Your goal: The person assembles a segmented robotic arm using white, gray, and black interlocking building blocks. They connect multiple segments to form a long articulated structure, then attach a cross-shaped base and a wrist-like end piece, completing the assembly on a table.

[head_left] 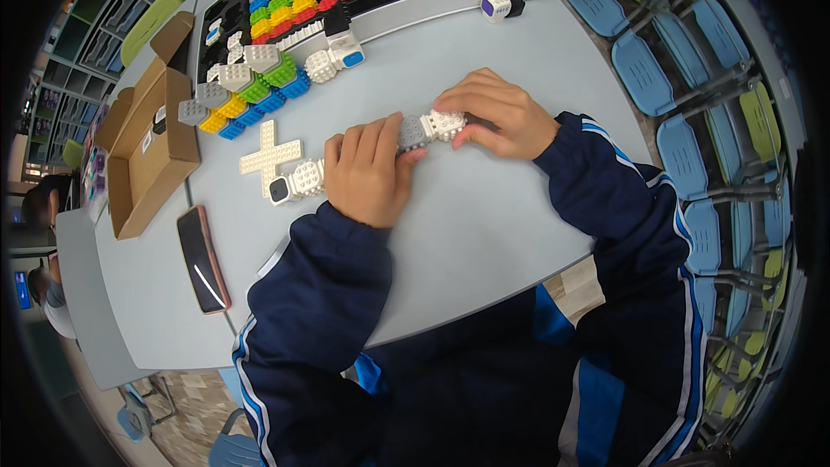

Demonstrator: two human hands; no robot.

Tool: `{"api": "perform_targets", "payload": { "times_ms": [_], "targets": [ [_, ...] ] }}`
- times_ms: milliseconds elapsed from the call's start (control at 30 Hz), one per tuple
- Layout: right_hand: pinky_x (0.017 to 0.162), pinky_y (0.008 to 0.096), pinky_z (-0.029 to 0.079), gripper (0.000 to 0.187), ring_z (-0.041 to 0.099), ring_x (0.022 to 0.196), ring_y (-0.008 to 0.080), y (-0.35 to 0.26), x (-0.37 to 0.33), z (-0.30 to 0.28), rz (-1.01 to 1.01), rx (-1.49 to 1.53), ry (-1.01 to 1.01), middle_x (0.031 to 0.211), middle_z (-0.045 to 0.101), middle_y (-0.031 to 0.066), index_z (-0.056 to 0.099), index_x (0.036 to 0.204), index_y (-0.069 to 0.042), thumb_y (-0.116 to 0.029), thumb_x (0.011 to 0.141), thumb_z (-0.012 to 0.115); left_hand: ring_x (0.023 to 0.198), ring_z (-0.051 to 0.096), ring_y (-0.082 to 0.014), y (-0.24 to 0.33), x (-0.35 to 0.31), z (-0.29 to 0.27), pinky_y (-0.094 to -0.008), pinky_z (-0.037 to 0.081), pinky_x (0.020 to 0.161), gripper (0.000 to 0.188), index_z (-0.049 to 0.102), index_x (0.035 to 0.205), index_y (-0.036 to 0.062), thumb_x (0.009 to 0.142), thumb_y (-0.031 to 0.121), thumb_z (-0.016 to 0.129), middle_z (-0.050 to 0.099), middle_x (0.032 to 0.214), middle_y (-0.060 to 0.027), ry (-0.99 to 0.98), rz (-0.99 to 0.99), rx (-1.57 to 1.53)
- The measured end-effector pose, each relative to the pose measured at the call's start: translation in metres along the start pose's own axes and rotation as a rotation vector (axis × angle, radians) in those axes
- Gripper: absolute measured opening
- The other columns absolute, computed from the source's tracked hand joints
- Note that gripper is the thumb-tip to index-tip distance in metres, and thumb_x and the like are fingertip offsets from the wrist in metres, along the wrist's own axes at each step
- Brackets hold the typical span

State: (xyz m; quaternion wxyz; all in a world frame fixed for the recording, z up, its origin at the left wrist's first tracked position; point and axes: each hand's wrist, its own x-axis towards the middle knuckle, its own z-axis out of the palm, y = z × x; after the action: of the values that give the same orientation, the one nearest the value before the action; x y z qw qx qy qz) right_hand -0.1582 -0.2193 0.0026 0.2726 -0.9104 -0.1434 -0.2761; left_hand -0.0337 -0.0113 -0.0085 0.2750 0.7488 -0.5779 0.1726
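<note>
A row of studded building blocks lies across the table in front of me. My left hand (367, 171) wraps over the middle of the row, hiding part of it. A grey studded block (411, 132) shows at its thumb side. My right hand (500, 112) pinches the white studded block (445, 124) at the row's right end, thumb below and fingers above. Past the left hand, another white studded block (307, 178) sticks out, with a dark-faced white piece (279, 190) at its tip. A cream cross-shaped studded piece (271, 157) lies just behind that end.
Rows of coloured blocks (259, 91) stand at the back left, by a black tray (389, 9) with more parts. A cardboard box (156, 156) and a phone (204, 259) lie left. A small white cube (495, 6) sits far right. Blue chairs (640, 73) line the right.
</note>
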Motion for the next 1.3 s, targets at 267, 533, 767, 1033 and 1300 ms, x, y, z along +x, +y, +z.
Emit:
{"api": "perform_targets", "payload": {
  "times_ms": [267, 533, 767, 1033, 1300],
  "targets": [
    [0.084, 0.0364, 0.049, 0.044, 0.062, 0.094, 0.0276, 0.000, 0.000, 0.000, 0.022, 0.033, -0.003, 0.104, 0.069, 0.0114, 0.066, 0.108, 0.001, -0.015, 0.069, 0.082, 0.091, 0.059, -0.0241, 0.002, 0.001, 0.000, -0.0376, 0.041, 0.082, 0.045, 0.062, 0.116, 0.0033, 0.079, 0.024, 0.074, 0.065, 0.100, -0.0069, -0.006, 0.009, 0.021],
    [0.078, 0.0355, 0.052, 0.040, 0.060, 0.088, 0.0264, -0.001, 0.001, 0.007, 0.033, 0.091, 0.041, 0.102, 0.069, 0.0083, 0.066, 0.104, 0.000, -0.014, 0.069, 0.080, 0.088, 0.059, -0.0253, 0.000, 0.001, -0.002, -0.0370, 0.041, 0.078, 0.044, 0.063, 0.116, 0.0029, 0.078, 0.021, 0.075, 0.065, 0.098, -0.0075, -0.001, 0.005, 0.000],
    [0.069, 0.0324, 0.052, 0.041, 0.057, 0.079, 0.0243, -0.008, -0.002, 0.018, -0.065, -0.025, 0.103, 0.103, 0.069, 0.0088, 0.066, 0.101, 0.004, -0.006, 0.063, 0.080, 0.084, 0.057, -0.0251, 0.002, -0.002, -0.002, -0.0369, 0.040, 0.075, 0.042, 0.064, 0.112, 0.0029, 0.074, 0.015, 0.075, 0.063, 0.092, -0.0065, 0.008, -0.026, -0.004],
    [0.062, 0.0307, 0.053, 0.047, 0.057, 0.076, 0.0236, -0.019, 0.000, 0.026, -0.056, -0.017, 0.133, 0.105, 0.069, 0.0147, 0.066, 0.106, 0.009, 0.008, 0.061, 0.077, 0.081, 0.056, -0.0256, -0.001, -0.003, -0.004, -0.0379, 0.040, 0.077, 0.044, 0.065, 0.109, 0.0018, 0.066, 0.006, 0.074, 0.062, 0.090, -0.0064, 0.045, -0.024, -0.065],
    [0.078, 0.0350, 0.051, 0.046, 0.061, 0.085, 0.0239, -0.008, 0.008, 0.003, -0.091, -0.007, -0.015, 0.109, 0.069, 0.0114, 0.067, 0.105, 0.003, -0.014, 0.066, 0.083, 0.083, 0.057, -0.0271, -0.003, 0.000, -0.008, -0.0379, 0.041, 0.077, 0.045, 0.063, 0.114, 0.0012, 0.071, 0.009, 0.074, 0.063, 0.093, -0.0090, -0.010, 0.005, -0.066]
  ]
}}
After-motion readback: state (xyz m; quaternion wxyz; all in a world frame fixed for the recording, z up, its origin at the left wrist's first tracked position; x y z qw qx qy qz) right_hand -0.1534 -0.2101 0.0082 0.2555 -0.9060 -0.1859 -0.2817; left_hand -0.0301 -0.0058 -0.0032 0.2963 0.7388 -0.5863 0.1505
